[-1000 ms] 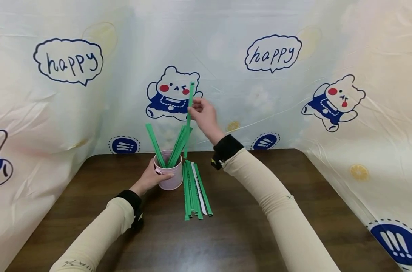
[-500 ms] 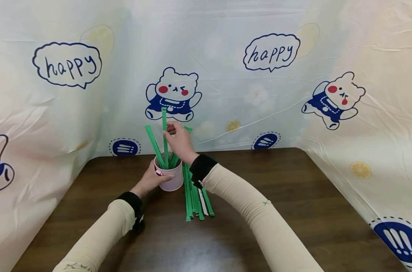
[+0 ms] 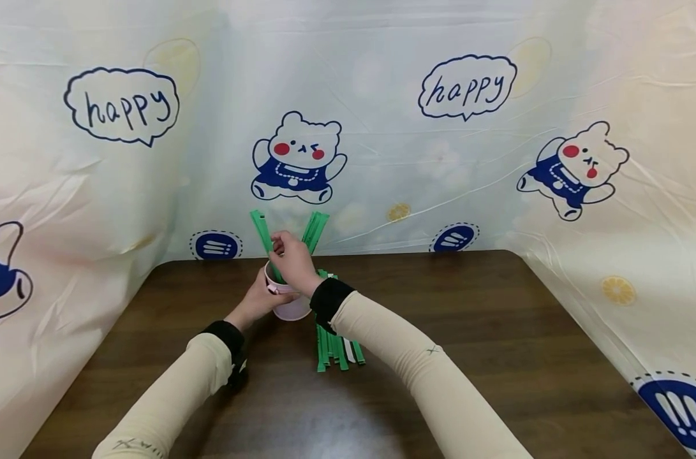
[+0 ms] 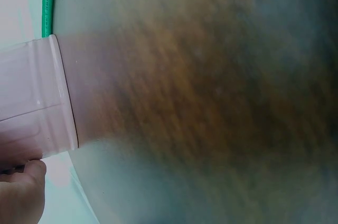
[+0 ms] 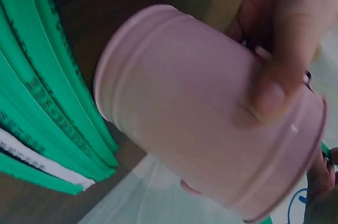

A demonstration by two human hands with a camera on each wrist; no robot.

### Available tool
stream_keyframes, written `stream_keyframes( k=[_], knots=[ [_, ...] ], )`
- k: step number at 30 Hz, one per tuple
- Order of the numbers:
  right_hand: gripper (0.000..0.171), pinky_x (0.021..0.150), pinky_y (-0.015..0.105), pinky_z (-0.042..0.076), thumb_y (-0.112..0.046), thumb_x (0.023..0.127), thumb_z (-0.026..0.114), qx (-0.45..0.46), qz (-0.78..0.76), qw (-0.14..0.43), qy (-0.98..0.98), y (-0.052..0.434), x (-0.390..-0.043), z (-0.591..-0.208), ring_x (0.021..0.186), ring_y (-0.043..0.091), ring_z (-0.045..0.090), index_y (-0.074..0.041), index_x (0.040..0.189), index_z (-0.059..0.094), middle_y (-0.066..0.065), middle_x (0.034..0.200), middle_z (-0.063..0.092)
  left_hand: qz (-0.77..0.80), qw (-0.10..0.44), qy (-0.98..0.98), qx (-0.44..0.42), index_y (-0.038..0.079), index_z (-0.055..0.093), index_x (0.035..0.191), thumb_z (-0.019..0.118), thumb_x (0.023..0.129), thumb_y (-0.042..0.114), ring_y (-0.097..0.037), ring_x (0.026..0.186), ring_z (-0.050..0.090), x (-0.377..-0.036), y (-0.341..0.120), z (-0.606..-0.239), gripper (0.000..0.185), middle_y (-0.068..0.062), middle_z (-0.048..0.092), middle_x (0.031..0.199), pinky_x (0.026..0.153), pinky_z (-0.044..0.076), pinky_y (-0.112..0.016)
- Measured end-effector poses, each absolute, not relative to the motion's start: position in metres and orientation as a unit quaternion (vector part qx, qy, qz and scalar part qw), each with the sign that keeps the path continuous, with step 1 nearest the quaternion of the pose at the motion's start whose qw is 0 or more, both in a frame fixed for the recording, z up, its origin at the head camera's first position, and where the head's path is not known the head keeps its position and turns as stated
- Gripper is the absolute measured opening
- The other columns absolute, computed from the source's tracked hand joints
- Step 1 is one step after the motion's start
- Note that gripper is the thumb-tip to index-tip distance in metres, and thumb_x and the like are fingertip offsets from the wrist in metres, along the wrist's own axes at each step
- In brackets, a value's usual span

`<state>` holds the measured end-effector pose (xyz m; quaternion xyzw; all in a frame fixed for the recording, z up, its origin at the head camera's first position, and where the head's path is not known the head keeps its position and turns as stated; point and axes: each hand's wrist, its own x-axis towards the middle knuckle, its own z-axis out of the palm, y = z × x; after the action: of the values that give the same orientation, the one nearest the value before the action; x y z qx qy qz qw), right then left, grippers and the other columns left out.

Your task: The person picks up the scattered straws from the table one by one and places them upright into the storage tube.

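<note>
A small ribbed pink metal cup (image 3: 292, 308) holding flat green paper strips (image 3: 315, 230) stands centre frame, left hand (image 3: 256, 301) grasping it, right hand (image 3: 291, 258) pinching a strip. The right wrist view shows the left thumb (image 5: 274, 84) at its rim.

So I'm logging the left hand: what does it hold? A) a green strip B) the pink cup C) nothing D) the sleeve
B: the left hand is wrapped round the pink cup, thumb across its side near the rim in the right wrist view.
</note>
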<state>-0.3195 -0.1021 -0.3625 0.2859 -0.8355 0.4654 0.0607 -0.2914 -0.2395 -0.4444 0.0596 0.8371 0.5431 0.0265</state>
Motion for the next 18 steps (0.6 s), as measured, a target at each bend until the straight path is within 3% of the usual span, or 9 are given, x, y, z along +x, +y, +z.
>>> stream_keyframes(
  k=[8,18],
  knots=[
    [0.034,0.091,0.024,0.057,-0.004,0.101,0.06,0.271,0.464,0.041,-0.842,-0.103,-0.318,-0.372,0.109,0.024,0.069,-0.002,0.135,0.058,0.014,0.118,0.068,0.552,0.026,0.831,0.066,-0.001,-0.002,0.16,0.073,0.091,0.02,-0.044,0.139,0.041,-0.291,-0.239,-0.446,0.105,-0.031,0.029,0.157,0.117,0.038,-0.055],
    [0.034,0.094,0.025,0.056,-0.007,0.101,0.059,0.302,0.483,0.032,-0.821,-0.079,-0.32,-0.362,0.111,0.027,0.068,-0.001,0.135,0.059,0.017,0.119,0.068,0.538,0.018,0.84,0.059,0.001,0.0,0.16,0.073,0.092,0.021,-0.044,0.143,0.037,-0.291,-0.237,-0.444,0.102,-0.029,0.027,0.16,0.12,0.034,-0.062]
  ],
)
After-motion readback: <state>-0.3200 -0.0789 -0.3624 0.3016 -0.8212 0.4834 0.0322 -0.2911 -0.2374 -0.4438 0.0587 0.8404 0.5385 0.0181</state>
